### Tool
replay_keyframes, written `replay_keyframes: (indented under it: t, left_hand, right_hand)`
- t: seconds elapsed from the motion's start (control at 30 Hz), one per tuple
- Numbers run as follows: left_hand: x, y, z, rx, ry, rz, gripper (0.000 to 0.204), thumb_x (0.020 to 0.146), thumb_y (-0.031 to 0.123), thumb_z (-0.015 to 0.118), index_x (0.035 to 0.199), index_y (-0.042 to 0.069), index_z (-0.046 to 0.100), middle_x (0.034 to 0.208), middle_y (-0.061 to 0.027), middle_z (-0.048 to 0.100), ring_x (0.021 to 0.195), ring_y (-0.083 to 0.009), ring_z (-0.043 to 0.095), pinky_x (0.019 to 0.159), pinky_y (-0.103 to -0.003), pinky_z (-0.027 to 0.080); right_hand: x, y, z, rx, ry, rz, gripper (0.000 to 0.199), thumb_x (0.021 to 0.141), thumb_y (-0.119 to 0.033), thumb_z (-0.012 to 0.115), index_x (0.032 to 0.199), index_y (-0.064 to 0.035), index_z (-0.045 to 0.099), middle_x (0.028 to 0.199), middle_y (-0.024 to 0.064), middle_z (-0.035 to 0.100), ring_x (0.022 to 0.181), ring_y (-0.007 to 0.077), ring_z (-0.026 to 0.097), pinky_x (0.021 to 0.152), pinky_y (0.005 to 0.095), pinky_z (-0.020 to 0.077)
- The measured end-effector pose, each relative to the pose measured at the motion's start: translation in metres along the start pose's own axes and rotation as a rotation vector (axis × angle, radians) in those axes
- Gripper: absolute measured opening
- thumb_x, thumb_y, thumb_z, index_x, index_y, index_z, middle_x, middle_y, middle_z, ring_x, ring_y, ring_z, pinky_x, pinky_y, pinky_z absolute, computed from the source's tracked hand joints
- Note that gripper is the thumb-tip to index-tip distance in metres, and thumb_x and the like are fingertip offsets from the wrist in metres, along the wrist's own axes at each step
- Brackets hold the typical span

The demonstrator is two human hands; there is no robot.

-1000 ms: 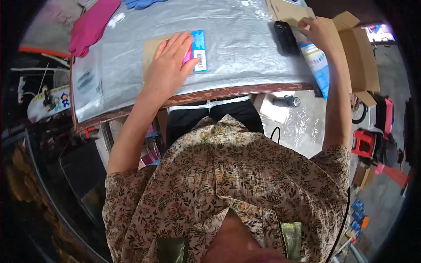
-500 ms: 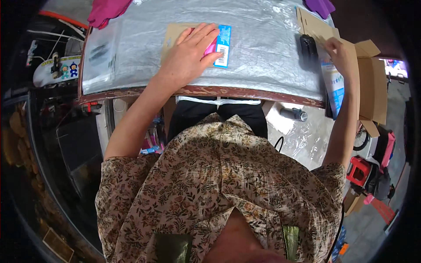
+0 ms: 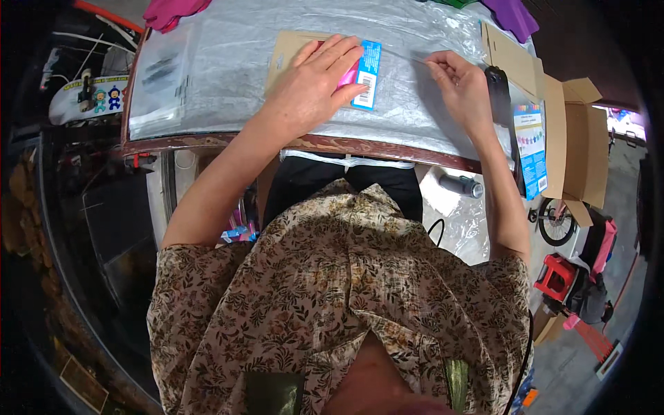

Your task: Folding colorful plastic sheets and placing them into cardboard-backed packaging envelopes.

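My left hand lies flat over a flat package with its fingers stretched out. Around it show the package's brown card, a strip of pink and a blue label with a white barcode patch. To the right, my right hand is held above the silver-covered table with thumb and fingertips pinched together. A faint thin line runs from those fingertips toward the package; its kind is too fine to make out. Beside the right hand lies a black object, partly hidden by that hand.
An open cardboard box stands off the table's right edge, near a blue and white printed packet. Clear plastic bags lie at the table's left. Magenta cloth and a purple item sit at the far corners.
My right hand has come from the box side leftward over the table, its fingertips pinched. The left hand stays on the package. The blue and white packet is now more exposed.
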State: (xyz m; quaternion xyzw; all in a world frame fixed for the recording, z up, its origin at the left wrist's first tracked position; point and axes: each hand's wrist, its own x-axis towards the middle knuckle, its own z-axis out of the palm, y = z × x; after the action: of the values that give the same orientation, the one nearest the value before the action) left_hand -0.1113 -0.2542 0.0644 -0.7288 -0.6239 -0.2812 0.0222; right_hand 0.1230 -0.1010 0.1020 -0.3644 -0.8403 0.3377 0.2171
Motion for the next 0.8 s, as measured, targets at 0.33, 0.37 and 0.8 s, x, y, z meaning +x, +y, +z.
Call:
replay_keyframes:
  t: [0.33,0.37,0.8]
  left_hand:
    - [0.0,0.0,0.001,-0.017,0.018,0.016,0.055,0.094,0.039,0.064,0.133,0.001,0.056,0.141,-0.0123,0.055,0.136,-0.0292,0.046,0.116,-0.043,0.031]
    - [0.001,0.0,0.0,-0.019,0.018,0.016,0.055,0.094,0.039,0.064,0.133,0.001,0.056,0.141,-0.0123,0.055,0.136,-0.0292,0.046,0.116,-0.043,0.031]
    - [0.001,-0.001,0.001,-0.001,0.032,0.035,0.055,0.093,0.038,0.065,0.133,0.0,0.057,0.141,-0.0139,0.056,0.135,-0.0302,0.048,0.114,-0.044,0.034]
  right_hand:
    - [0.009,0.005,0.006,0.074,-0.061,0.01,0.013,0.098,-0.009,0.064,0.105,0.0012,0.069,0.085,-0.0045,0.064,0.078,0.0029,0.056,0.07,0.0195,0.0453]
    - [0.01,0.005,0.005,0.065,-0.084,0.025,0.013,0.098,-0.009,0.064,0.104,0.0013,0.069,0.085,-0.0044,0.064,0.079,0.003,0.056,0.071,0.0196,0.0456]
    - [0.035,0.006,0.015,0.05,-0.186,-0.082,0.011,0.097,-0.006,0.063,0.103,0.0032,0.067,0.083,-0.0015,0.065,0.081,0.0044,0.057,0.074,0.0206,0.0464]
